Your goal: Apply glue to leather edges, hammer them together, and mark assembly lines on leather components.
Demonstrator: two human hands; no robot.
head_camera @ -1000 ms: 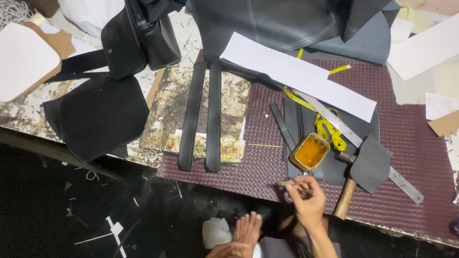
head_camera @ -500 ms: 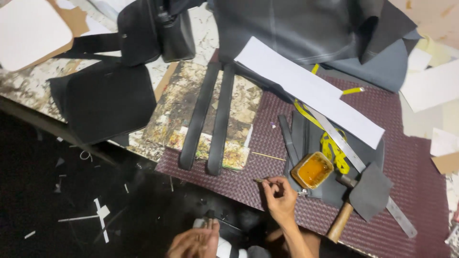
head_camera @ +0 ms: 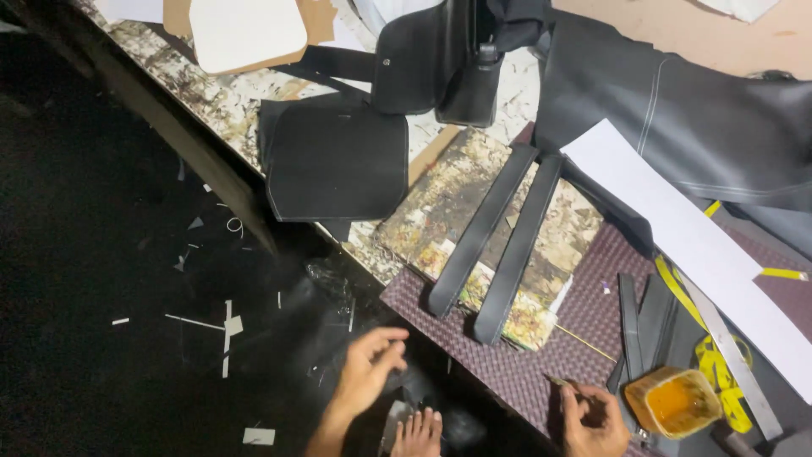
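The right hand point(head_camera: 592, 419) pinches a thin brush point(head_camera: 558, 382) beside the orange glue tub point(head_camera: 674, 402); the left hand point(head_camera: 368, 368) hangs empty.

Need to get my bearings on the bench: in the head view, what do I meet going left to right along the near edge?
Left hand → two black leather straps → right hand holding a thin brush → orange glue pot → yellow tape measure → metal ruler.

Matt black leather straps point(head_camera: 499, 241) lie on a woven purple mat point(head_camera: 524, 372).
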